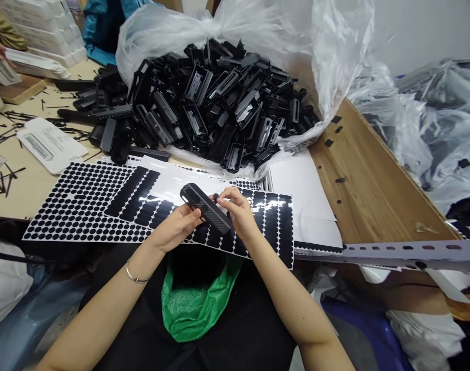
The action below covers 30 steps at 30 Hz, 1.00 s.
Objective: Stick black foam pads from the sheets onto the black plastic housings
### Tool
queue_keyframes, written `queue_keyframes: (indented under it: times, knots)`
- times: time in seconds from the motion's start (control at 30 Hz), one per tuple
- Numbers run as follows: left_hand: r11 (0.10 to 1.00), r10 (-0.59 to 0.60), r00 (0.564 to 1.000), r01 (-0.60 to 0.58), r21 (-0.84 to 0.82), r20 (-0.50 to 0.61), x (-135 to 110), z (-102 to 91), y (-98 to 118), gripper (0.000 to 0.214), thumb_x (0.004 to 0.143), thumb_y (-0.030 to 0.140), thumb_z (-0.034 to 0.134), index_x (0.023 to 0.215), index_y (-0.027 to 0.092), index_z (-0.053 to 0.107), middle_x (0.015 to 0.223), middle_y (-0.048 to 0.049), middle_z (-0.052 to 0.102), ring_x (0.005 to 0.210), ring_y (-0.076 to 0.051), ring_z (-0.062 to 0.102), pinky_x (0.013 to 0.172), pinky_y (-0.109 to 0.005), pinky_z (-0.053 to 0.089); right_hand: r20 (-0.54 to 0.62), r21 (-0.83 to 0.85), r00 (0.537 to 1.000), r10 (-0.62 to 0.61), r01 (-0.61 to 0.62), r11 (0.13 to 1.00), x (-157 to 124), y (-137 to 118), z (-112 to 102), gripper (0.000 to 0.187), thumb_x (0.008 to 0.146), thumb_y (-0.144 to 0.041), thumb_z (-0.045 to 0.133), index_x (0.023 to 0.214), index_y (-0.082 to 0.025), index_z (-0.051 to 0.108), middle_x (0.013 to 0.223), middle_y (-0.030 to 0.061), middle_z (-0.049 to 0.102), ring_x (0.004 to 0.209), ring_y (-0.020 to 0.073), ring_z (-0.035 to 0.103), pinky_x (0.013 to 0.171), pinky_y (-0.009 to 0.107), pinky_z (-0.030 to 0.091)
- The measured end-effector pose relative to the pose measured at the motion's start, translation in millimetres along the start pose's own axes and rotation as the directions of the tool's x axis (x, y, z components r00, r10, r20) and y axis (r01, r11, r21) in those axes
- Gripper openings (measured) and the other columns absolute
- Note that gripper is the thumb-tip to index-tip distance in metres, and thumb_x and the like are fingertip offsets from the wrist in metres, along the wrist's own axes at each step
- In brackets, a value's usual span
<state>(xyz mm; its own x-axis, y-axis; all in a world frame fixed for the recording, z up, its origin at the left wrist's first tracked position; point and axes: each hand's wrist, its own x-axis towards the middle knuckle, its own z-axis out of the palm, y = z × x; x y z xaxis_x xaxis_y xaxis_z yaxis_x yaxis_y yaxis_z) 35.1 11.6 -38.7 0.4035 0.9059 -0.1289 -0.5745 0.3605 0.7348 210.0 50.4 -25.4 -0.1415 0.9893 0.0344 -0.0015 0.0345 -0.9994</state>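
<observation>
My left hand is closed round a long black plastic casing with rounded ends and a ribbed, carbon-look surface, held tilted over the sheets. At the casing's far right side, my right hand pinches a small black round sticker between thumb and forefinger. Beneath both hands lies a glossy sheet of black strip stickers. To its left, partly under it, is a white sheet of black round stickers.
Behind the sheets, a clear plastic bag spills a heap of black casings. A printed white card and loose black pins lie left. A wooden board is at right. An open green bag hangs at my lap.
</observation>
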Motion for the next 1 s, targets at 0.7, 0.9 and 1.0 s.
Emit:
queue_keyframes:
  times: [0.7, 0.9, 1.0]
  knots:
    - [0.988, -0.024, 0.875, -0.054, -0.146, -0.484, 9.4, -6.9, 3.1, 0.012, 0.080, 0.024, 0.074, 0.088, 0.015, 0.073, 0.097, -0.0055, 0.076, 0.081, -0.014, 0.066, 0.073, -0.024, 0.052, 0.148, -0.861, 0.987, 0.066, 0.095, 0.499, 5.6, 10.9, -2.3, 0.009, 0.090, -0.017, 0.067, 0.083, -0.022, 0.069, 0.111, 0.0107, 0.058, 0.106, 0.0313, 0.053, 0.092, 0.056, 0.046]
    - [0.997, -0.043, 0.852, 0.002, -0.079, -0.521, 11.4, -2.5, -5.5, 0.016, 0.075, 0.029, 0.072, 0.083, 0.015, 0.071, 0.090, -0.0066, 0.077, 0.076, -0.016, 0.064, 0.069, -0.026, 0.049, 0.183, -0.904, 0.975, -0.123, 0.216, 0.368, 7.0, 15.9, 0.4, 0.009, 0.085, -0.021, 0.076, 0.082, -0.023, 0.068, 0.141, 0.0147, 0.045, 0.120, 0.0396, 0.047, 0.069, 0.047, 0.056]
    - [1.000, -0.026, 0.859, 0.029, -0.001, -0.511, 8.4, 1.2, -6.1, 0.023, 0.070, 0.033, 0.077, 0.085, 0.016, 0.072, 0.092, -0.0064, 0.077, 0.081, -0.018, 0.067, 0.074, -0.028, 0.049, 0.110, -0.895, 0.967, -0.227, 0.197, 0.402, 17.5, 20.1, -7.8, 0.038, 0.074, -0.035, 0.088, 0.104, -0.027, 0.068, 0.149, 0.0142, 0.040, 0.132, 0.0447, 0.037, 0.077, 0.052, 0.057]
